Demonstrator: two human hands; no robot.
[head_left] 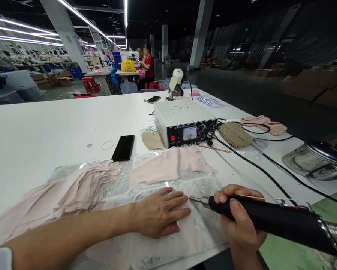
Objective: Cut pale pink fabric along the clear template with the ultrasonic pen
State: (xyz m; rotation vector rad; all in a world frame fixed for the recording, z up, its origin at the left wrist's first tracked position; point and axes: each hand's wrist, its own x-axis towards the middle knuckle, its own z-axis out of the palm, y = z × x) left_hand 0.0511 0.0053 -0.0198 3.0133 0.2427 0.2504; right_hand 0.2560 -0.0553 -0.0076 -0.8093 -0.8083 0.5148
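Note:
My left hand (164, 212) lies flat, fingers stretched out, on a translucent plastic sheet (154, 245) with pale pink fabric (195, 228) showing beneath it and beside my fingertips. A black handheld ultrasonic tool (258, 217) is gripped in my right hand (241, 225). Its thin metal tip points left, close to my left fingertips; whether it touches the fabric I cannot tell. One cut pink piece (171, 165) is spread just beyond my left hand on the patterned clear mat (120, 183). A layered stack of pink pieces (81, 191) rests to the left.
Behind the mat stands the ultrasonic control box (185, 123), a black cable (249, 165) running from its front. A phone (123, 147), brown card patterns (234, 135) and a glass jug (314, 161) sit on the white table (44, 131). A co-worker (148, 63) sits in the background.

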